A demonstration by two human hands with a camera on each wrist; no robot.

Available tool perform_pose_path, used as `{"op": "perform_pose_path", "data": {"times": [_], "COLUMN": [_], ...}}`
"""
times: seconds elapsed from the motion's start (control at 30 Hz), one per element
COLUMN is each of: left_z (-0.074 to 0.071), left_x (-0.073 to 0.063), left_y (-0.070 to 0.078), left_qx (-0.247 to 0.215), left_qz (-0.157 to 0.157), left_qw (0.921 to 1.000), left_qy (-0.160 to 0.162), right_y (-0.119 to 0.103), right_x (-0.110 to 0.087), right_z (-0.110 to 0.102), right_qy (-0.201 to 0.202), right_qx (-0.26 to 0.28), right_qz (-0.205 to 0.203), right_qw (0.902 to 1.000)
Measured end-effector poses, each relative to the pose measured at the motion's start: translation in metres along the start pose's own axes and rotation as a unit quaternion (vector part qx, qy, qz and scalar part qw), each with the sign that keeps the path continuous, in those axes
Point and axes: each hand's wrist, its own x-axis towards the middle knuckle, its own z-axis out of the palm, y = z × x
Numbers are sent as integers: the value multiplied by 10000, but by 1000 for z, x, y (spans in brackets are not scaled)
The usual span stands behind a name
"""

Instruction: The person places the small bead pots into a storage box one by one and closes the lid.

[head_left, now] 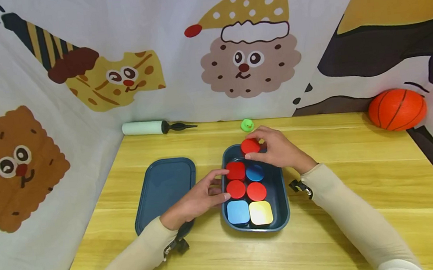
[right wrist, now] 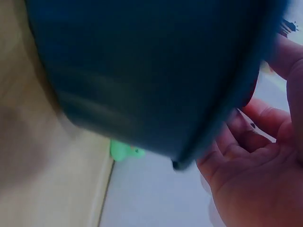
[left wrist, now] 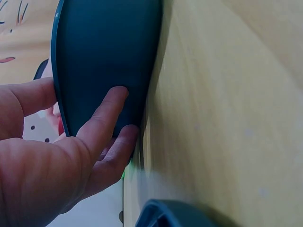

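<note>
A dark blue box (head_left: 280,198) with rounded corners holds several coloured blocks. Between the thumb and fingers of my right hand (head_left: 279,148) is a red round block (head_left: 250,146), pinched over the box's far end. My left hand (head_left: 195,199) holds the left wall, its thumb and index finger at the rim and other fingers on the outer wall (left wrist: 104,52). Near those fingertips sit a red square block (head_left: 235,171) and a red round one (head_left: 236,189). Beside them are a blue round block (head_left: 255,172) and another red round block (head_left: 256,191). A light blue square (head_left: 238,212) and a yellow square (head_left: 261,213) fill the near end.
Left of the box lies a dark blue lid (head_left: 168,188), partly under the left forearm. Along the back edge are a pale green hand pump (head_left: 144,128), a green toy duck (head_left: 247,125) and an orange toy basketball (head_left: 398,109). A printed cloth hangs behind the wooden table (head_left: 349,226).
</note>
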Motion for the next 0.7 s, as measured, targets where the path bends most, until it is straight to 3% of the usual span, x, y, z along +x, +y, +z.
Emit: {"op": "perform_pose_path", "data": {"times": [0.33, 0.7], "left_z": [0, 0], "left_x": [1, 2], "left_y": [-1, 0], "left_qx": [-19, 20], "left_qz": [24, 22], "left_qw": [10000, 10000], "left_qy": [-26, -19], "right_y": [1, -6], "right_x": [3, -2], "right_z": [22, 26], "right_qy": [140, 250], "right_qx": [-297, -778], "right_qz": [-226, -325], "right_qw": [9992, 9961]}}
